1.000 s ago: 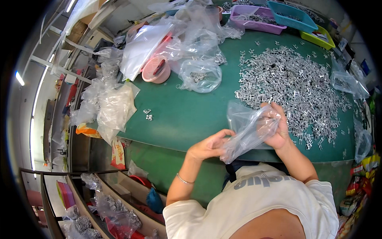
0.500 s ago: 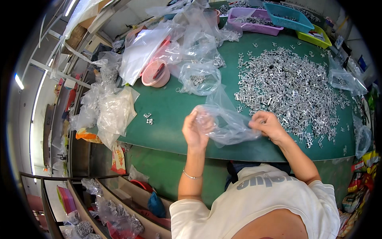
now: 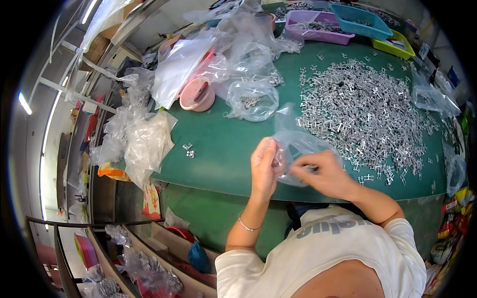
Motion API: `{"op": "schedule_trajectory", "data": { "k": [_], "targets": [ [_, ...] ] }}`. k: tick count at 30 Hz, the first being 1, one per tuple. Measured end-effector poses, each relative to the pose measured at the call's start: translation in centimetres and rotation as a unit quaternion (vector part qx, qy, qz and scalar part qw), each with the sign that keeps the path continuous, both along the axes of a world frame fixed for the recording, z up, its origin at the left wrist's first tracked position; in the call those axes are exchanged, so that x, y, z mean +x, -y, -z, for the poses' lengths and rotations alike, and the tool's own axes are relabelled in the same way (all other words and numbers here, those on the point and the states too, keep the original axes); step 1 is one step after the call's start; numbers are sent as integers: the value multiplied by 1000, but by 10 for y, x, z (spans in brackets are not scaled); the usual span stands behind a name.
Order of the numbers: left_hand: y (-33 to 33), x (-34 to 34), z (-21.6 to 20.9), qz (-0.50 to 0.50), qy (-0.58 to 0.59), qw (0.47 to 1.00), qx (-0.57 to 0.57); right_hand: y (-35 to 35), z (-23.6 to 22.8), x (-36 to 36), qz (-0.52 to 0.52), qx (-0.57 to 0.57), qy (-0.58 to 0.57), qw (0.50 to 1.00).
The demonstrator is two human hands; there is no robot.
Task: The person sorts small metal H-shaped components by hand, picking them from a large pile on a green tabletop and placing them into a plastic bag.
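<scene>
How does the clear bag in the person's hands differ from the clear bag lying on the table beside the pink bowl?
The held bag is pinched open between the left hand and right hand; the lying bag rests untouched on the green table. The held bag looks nearly empty; the lying bag shows small metal parts inside. Both are thin, transparent plastic.

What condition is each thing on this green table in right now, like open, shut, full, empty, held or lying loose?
Clear plastic bag: held open by both hands.
Left hand: gripping the bag's edge.
Right hand: pinching the bag.
Metal parts: heaped loose.
Second bag: lying, holding parts.
Pink bowl: upright.
</scene>
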State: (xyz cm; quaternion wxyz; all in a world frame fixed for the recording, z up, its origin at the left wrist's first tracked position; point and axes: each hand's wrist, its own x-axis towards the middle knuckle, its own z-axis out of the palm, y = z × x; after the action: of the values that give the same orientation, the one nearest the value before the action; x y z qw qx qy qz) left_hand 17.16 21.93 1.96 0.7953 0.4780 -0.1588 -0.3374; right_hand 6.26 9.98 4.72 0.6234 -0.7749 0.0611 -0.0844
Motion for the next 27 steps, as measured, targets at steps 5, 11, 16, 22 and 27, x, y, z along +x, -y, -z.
{"op": "schedule_trajectory", "data": {
  "k": [5, 11, 16, 22, 27],
  "targets": [
    [-12, -2, 2, 85, -68, 994, 21, 12, 46, 37, -75, 355, -179, 914],
    [-10, -4, 8, 197, -176, 964, -24, -3, 46, 70, 48, 564, -192, 801],
    [-14, -20, -2, 49, -32, 995, 78, -8, 79, 99, -31, 527, -180, 830],
    [-63, 53, -18, -22, 28, 999, 12, -37, 96, 120, -81, -301, 73, 947],
    [-68, 89, -16, -247, 251, 919, 179, -66, 88, 138, -71, -388, 358, 847]
  ]
}}
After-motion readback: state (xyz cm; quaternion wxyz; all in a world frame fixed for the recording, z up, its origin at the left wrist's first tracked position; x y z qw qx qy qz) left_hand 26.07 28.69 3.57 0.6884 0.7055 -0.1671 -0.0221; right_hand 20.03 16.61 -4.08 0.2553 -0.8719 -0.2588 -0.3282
